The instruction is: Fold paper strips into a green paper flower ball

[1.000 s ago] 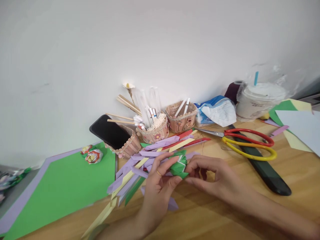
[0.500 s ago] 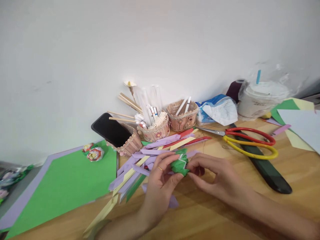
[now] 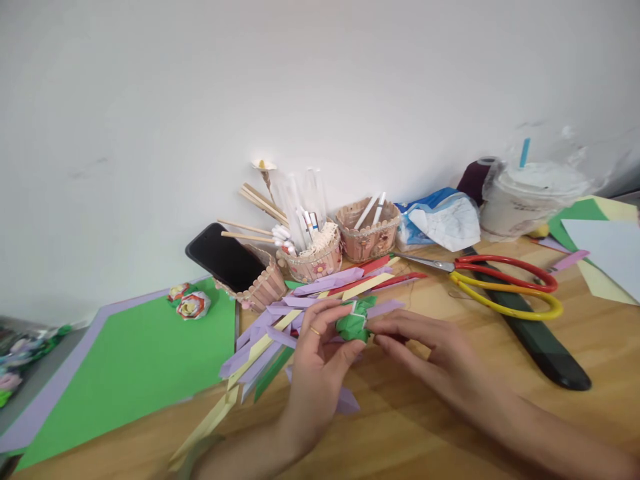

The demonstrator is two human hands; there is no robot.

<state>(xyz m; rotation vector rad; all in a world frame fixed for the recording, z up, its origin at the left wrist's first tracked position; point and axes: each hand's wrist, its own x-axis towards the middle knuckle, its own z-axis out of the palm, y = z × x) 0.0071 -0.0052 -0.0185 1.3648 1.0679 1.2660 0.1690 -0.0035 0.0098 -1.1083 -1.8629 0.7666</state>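
A small piece of folded green paper (image 3: 353,321) with a white edge is pinched between the thumb and fingers of my left hand (image 3: 317,360), which wears a ring. From the right, my right hand (image 3: 430,347) closes thumb and fingertips on the edge of the same paper; the exact grip is partly hidden. Beneath and behind my left hand lies a loose pile of folded paper strips (image 3: 273,340) in purple, yellow, red and green. Two finished paper rosettes (image 3: 194,305) rest on a large green sheet (image 3: 135,373) at the left.
Red-and-yellow-handled scissors (image 3: 505,287) lie across a black bar (image 3: 545,353) at right. Along the wall stand a phone (image 3: 225,257) in a small stick-sided holder (image 3: 263,293), two similar baskets, a tissue pack (image 3: 435,220) and a lidded cup (image 3: 530,200). More paper sheets (image 3: 605,247) lie far right.
The green paper has been turned in my fingers, and its white edge now faces more upward. Both hands stay close together around it. The camera view has shifted slightly.
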